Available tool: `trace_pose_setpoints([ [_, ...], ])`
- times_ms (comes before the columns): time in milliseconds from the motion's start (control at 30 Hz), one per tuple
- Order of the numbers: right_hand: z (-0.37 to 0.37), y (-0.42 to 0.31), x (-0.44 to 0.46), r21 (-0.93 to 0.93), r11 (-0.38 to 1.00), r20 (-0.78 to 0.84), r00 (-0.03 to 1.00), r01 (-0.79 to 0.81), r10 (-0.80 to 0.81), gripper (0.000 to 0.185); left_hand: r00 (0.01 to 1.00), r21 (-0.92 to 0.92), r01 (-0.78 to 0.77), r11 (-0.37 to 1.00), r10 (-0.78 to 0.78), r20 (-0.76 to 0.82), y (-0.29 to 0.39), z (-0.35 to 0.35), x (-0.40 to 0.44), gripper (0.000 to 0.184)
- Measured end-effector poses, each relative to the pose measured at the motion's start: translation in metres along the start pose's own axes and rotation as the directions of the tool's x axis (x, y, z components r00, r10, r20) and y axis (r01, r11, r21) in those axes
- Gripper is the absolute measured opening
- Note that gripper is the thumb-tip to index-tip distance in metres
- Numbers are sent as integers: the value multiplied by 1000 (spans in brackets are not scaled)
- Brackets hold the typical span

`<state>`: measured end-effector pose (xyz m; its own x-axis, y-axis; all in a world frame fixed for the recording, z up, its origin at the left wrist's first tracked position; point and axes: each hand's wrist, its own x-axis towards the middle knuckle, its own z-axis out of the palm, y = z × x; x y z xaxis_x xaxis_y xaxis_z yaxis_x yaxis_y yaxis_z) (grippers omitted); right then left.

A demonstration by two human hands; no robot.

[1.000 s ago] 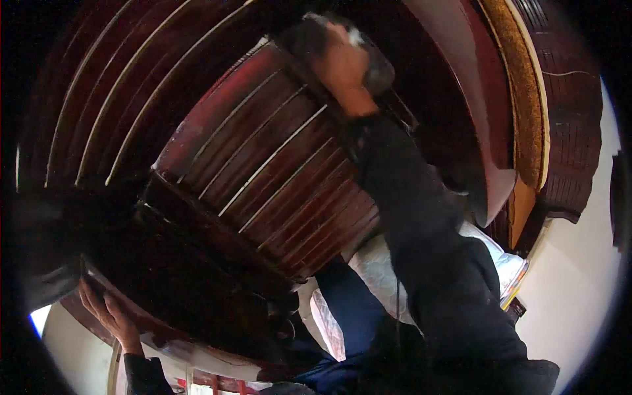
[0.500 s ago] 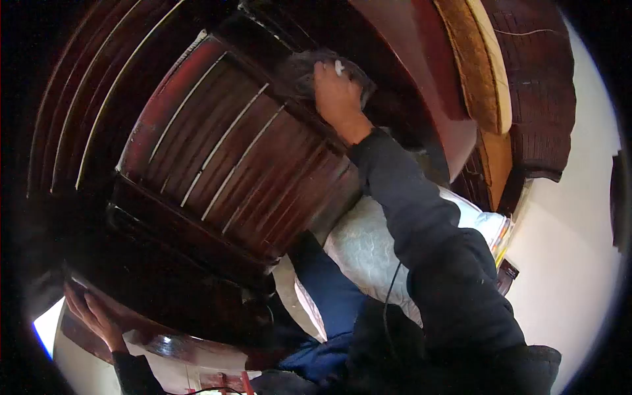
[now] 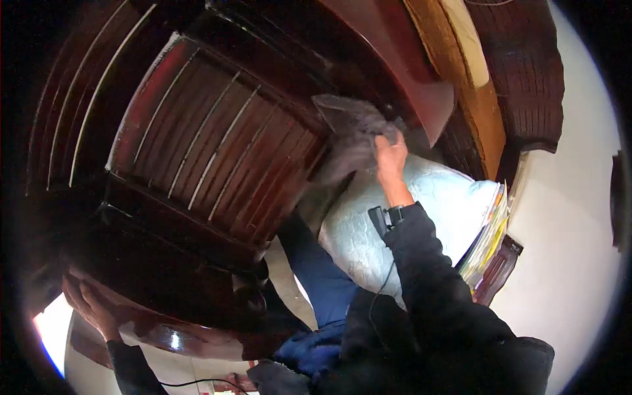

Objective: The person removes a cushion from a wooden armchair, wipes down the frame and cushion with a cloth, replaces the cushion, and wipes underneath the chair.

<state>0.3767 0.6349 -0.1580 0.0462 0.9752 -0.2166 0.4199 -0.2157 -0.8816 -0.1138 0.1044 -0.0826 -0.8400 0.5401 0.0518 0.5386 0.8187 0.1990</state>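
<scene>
**At the upper right corner of the slatted panel (image 3: 197, 158): right hand (image 3: 390, 157) with grey cloth (image 3: 352, 131)**

The right hand is closed on one edge of the grey cloth, fingers pinched narrow. The cloth spreads leftward from the grip in loose folds, its lower part blurred, and overlaps the panel's upper right corner in this view; whether it touches the wood there cannot be told. Half a second earlier, the cloth lay bunched beneath the hand beyond the panel's upper edge; hand and cloth have since moved to the corner, and the cloth has opened out. A dark wristband (image 3: 395, 215), previously concealed, now shows at the cuff of the black sleeve (image 3: 434, 270).

Just beneath the forearm lies a pale, crinkled bundle (image 3: 359, 230); whether it is a bag or a cushion, and what it contains, cannot be told. At its right edge stands a stack of thin, many-coloured sheets (image 3: 488, 243). Above the bundle's upper right edge, a brown cushion-like strip (image 3: 454, 79) runs beside a dark ribbed cover (image 3: 526, 79).

Well apart, the left hand (image 3: 92, 308) rests with fingers extended at the left end of a glossy, curved rail (image 3: 204, 342), as in the earlier view. A thin black cable (image 3: 374, 309) hangs below the right sleeve.
</scene>
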Motion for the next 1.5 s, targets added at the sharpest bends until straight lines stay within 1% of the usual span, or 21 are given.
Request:
trace_pose_setpoints([
  [67, 4, 0, 10, 137, 983, -143, 980, -122, 141, 44, 1000, -28, 0, 1000, 0, 6, 0, -3, 0, 61],
  [133, 19, 11, 26, 416, 908, -307, 948, 51, 87, 50, 1000, -29, 0, 1000, 0, 4, -2, -1, 1, 61],
  [267, 76, 21, 30, 491, 865, -202, 979, 100, 2, 58, 999, -55, 34, 998, -34, 7, -1, -1, 0, 63],
  [300, 94, 56, 45, 52, 992, -344, 935, 112, -87, 57, 1000, -44, -16, 999, 15, -22, 2, -1, -2, 65],
  [333, 111, 58, 43, -395, 917, -421, 877, 52, -231, 56, 1000, -37, -18, 999, 17, -24, -3, -3, -1, 65],
  [400, 115, 56, 42, -379, 925, -511, 836, -8, -202, 47, 999, -105, 35, 994, -33, 21, -8, -2, -6, 55],
  [500, 75, 47, 31, -156, 970, -281, 933, 186, -224, 44, 1000, -87, 17, 996, -16, 14, -7, 0, -3, 55],
  [567, 40, 38, 15, -144, 989, 40, 999, -19, 25, 44, 999, -113, 39, 993, -39, 4, 2, 1, -1, 55],
  [667, -6, 45, 11, 109, 975, -127, 970, -193, 206, 46, 1000, -45, -24, 999, 24, 7, -13, 5, -4, 57],
  [700, -16, 44, 23, 109, 975, -128, 970, -192, 205, 46, 998, 0, -60, 998, 60, 7, -15, 5, -4, 57],
  [767, -30, 49, 45, 437, 899, -167, 979, -35, 119, 38, 998, -20, -46, 999, 45, -32, -14, 4, 0, 58],
  [867, -16, 116, 99, 236, 972, -399, 912, 0, 97, 35, 994, -136, 92, 986, -99, -41, 6, 3, -1, 57],
  [900, -5, 105, 87, 245, 969, -386, 916, -13, 110, 35, 999, -88, -10, 996, 5, -48, -11, 8, -3, 57],
  [1000, 33, 56, 38, 249, 961, -297, 935, -122, 196, 47, 992, -14, -115, 993, 115, -46, -10, 5, -2, 55],
  [1033, 43, 56, 26, 56, 995, -217, 972, -80, 90, 43, 979, 22, -194, 981, 195, -56, 1, 5, -3, 55],
  [1067, 53, 55, 17, -132, 991, -116, 993, -10, -5, 40, 995, -108, 99, 989, -101, -11, 15, 2, -3, 55],
  [1133, 97, 47, 4, -559, 720, 74, 890, 410, -450, 48, 994, -117, 105, 988, -108, -20, -5, 7, 1, 55],
  [1233, 144, 4, 4, -399, 782, 191, 878, 479, -440, 50, 991, -161, 136, 978, -136, 7, -3, 6, 0, 56],
  [1333, 173, 6, -14, -390, 746, 480, 810, 540, -336, 49, 999, -88, 50, 995, -49, 13, -18, 5, -1, 58],
  [1400, 173, 10, -41, -528, 310, 664, 611, 791, -431, 45, 1000, -60, 24, 998, -25, -18, -2, 4, -3, 57],
  [1500, 163, 27, -109, -372, 265, 809, 450, 890, -378, 40, 998, -96, 15, 995, -20, -53, -1, 7, -5, 56],
])
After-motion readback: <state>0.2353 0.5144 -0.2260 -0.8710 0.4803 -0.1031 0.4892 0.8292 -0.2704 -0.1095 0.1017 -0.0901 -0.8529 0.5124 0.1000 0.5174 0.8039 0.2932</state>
